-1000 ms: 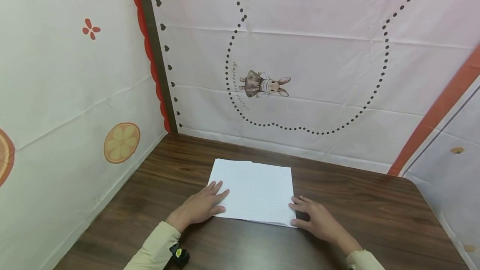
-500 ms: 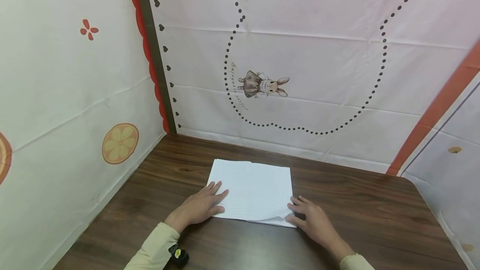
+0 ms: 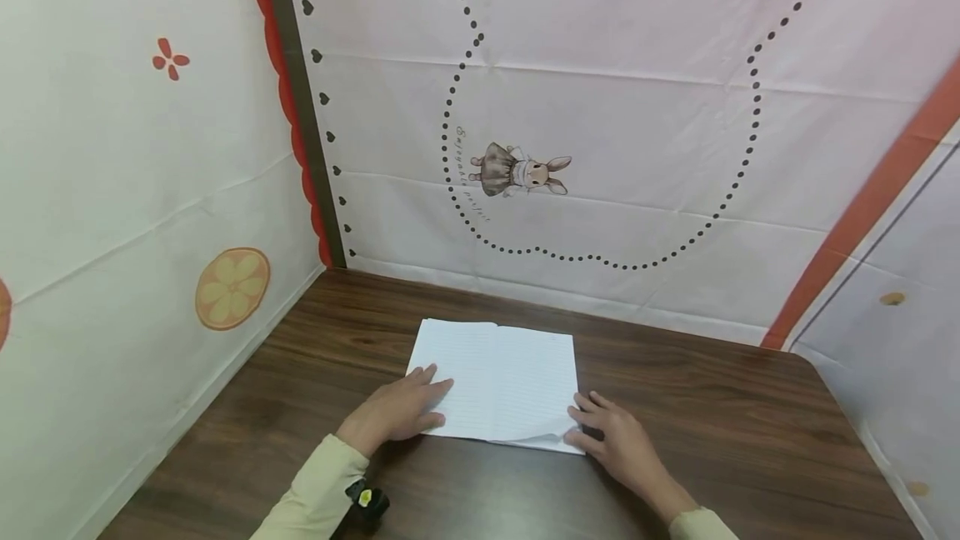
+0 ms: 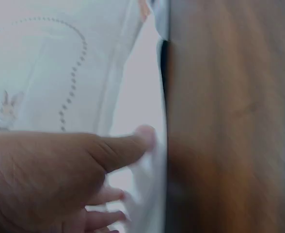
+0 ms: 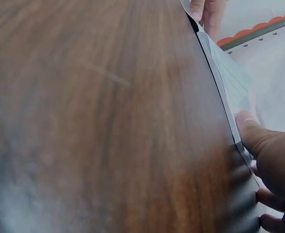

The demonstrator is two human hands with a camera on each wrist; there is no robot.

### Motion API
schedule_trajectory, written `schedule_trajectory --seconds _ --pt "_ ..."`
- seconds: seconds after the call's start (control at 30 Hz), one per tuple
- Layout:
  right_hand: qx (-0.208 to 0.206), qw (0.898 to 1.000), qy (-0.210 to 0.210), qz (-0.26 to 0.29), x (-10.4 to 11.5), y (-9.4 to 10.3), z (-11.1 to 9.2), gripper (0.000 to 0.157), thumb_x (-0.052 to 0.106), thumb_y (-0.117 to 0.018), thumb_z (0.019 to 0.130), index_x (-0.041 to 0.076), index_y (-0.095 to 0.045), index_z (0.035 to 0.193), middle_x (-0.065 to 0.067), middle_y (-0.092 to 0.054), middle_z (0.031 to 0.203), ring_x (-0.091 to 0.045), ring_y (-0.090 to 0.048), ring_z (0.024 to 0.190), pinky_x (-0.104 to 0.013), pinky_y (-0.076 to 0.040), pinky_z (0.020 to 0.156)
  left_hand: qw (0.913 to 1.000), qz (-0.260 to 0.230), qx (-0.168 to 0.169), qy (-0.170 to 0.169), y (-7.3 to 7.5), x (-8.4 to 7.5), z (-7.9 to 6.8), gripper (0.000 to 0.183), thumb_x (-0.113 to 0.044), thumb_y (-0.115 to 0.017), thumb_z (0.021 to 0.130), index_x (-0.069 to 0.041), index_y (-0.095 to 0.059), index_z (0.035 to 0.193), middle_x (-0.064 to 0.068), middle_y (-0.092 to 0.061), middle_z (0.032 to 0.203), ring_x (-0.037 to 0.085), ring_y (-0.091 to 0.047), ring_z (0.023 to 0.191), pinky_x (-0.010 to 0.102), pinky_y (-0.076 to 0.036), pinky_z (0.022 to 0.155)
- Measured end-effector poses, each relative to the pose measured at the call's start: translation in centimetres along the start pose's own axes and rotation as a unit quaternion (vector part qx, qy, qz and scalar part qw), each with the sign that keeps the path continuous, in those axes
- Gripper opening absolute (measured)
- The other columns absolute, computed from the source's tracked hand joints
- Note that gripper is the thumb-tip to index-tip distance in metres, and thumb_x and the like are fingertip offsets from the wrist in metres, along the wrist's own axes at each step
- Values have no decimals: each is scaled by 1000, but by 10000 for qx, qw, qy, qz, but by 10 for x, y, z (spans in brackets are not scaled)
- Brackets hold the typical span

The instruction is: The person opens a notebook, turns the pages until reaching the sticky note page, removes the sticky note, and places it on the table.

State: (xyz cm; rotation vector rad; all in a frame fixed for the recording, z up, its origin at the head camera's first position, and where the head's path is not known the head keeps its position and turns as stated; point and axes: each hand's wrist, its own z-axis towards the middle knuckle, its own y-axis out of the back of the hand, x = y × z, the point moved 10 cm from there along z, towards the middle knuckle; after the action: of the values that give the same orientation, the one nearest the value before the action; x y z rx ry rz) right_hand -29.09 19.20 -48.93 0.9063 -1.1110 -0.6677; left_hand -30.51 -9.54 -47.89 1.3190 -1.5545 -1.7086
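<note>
An open notebook (image 3: 491,377) with white ruled pages lies flat on the dark wooden table. My left hand (image 3: 397,407) rests on the lower part of its left page, fingers spread and straight; in the left wrist view the thumb (image 4: 125,148) lies on the paper near the edge. At the lower right corner is my right hand (image 3: 618,444), its thumb (image 5: 249,128) touching a page whose corner bulges up from the sheets below. The other right fingers lie along the notebook's right edge, loosely bent and apart from the thumb.
The brown wooden table (image 3: 690,390) extends around the notebook. Printed cloth walls stand behind it and at both sides, with a rabbit picture (image 3: 517,172) on the back one. A black strapped device (image 3: 367,498) sits at the left wrist.
The right thumb has moved slightly inward, and the lower corner of the right page has risen into a curl. The left hand stays on the left page. The head view has shifted slightly.
</note>
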Motion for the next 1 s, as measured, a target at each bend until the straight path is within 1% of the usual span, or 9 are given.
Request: schedule_trajectory --seconds 0.03,0.1,0.2,0.27,0.37,0.5,0.7,0.87,1.0 --pt "10 10000 -16 7 0 -1 0 49 38 -80 84 11 -74 124 -8 -63 141 -40 -50 138 -61 -42 108 10000 74 31 44 2 -4 2 55 -30 -66 100 -7 -53 149 22 -42 158 40 -39 147 59 -38 114" --pt "19 10000 -63 15 -2 -2 0 49 39 -80 84 12 -74 125 -7 -63 141 -39 -50 139 -61 -42 109 9996 276 -49 -62 6 -17 9 54 -29 -65 100 -5 -53 147 20 -47 155 36 -43 145 54 -39 115" --pt "-27 9999 -87 49 -2 -2 0 49 38 -81 84 12 -75 124 -8 -63 141 -39 -50 139 -61 -42 109 9963 448 -445 -589 13 -43 21 53 -32 -63 101 -4 -55 145 15 -53 151 30 -49 141 48 -43 114" --pt "-50 9999 -96 74 -2 -1 0 49 38 -81 83 12 -75 124 -7 -64 140 -39 -50 139 -61 -42 109 9894 518 -796 -1096 15 -62 28 52 -35 -61 103 -5 -56 144 12 -56 149 26 -53 138 42 -44 113" --pt "-38 9999 -90 114 -1 -1 0 49 39 -81 84 11 -75 124 -8 -64 140 -39 -50 139 -62 -42 109 9753 616 -1186 -1756 13 -90 36 52 -42 -59 103 -9 -58 144 6 -59 147 21 -57 134 38 -47 110" --pt "18 9999 -70 113 -1 -2 1 49 39 -80 85 11 -74 125 -8 -63 141 -40 -49 140 -63 -41 109 9603 805 -1321 -2321 0 -120 45 59 -52 -60 100 -13 -59 144 1 -61 144 16 -60 130 34 -50 107" --pt "1 9999 14 145 -1 -1 1 47 35 -80 86 11 -74 125 -8 -62 142 -41 -49 139 -63 -42 108 9500 1255 -1102 -2640 -27 -145 56 68 -63 -59 93 -17 -60 144 -2 -62 143 13 -61 127 32 -50 105" --pt "24 9997 119 199 1 0 0 45 36 -79 87 14 -74 126 -8 -62 142 -42 -48 140 -66 -41 107 9429 1440 -1114 -2788 -35 -157 62 72 -66 -64 87 -20 -62 142 -4 -66 137 11 -64 121 30 -53 99" --pt "44 9997 118 197 2 -1 0 43 37 -78 87 16 -75 125 -9 -62 142 -42 -48 140 -66 -41 107 9419 1579 -1080 -2762 -38 -161 68 70 -67 -65 83 -22 -65 138 -7 -68 132 9 -64 119 28 -53 97"
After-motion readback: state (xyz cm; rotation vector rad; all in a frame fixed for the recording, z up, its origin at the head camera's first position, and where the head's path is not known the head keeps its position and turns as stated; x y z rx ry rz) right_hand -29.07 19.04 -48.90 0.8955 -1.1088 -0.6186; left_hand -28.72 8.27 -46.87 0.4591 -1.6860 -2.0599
